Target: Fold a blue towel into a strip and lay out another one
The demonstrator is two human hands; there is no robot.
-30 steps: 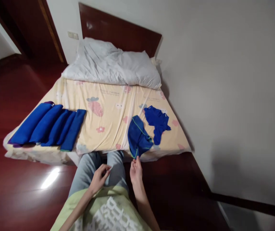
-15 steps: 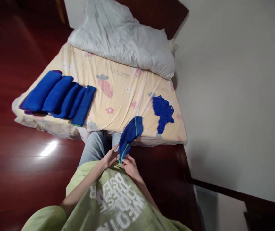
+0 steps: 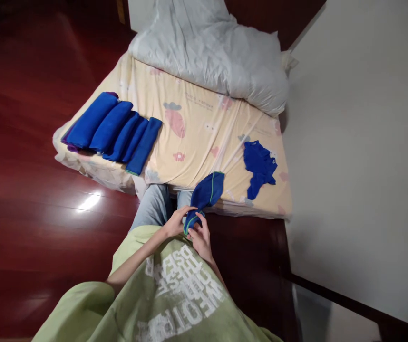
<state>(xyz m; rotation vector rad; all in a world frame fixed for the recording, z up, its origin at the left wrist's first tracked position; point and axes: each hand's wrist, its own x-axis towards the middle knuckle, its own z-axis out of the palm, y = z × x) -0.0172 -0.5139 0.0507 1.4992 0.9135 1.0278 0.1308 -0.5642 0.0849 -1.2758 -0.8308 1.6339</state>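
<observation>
My left hand (image 3: 176,223) and my right hand (image 3: 201,239) hold the near end of a blue cloth (image 3: 204,192) with green edging, just in front of my body. The left is closed on its left side, thumb laid over the fabric. On the other side, the right hand's bent fingers grip the green-edged end. The cloth's far end rests on the bed's front edge, and its near end is bunched and partly hidden by my fingers. A crumpled bright blue cloth (image 3: 259,164) lies on the bed to the right, apart from both hands.
Several blue folded cloths (image 3: 113,128) lie in an overlapping row on the left of the bed, whose patterned sheet (image 3: 193,142) is cream. A pale quilt (image 3: 204,52) is heaped at the back. A white wall (image 3: 361,142) stands to the right.
The view has shifted, so the bed and cloths appear farther right. My right hand's fingers have moved up over the cloth's near end. Both hands still hold it.
</observation>
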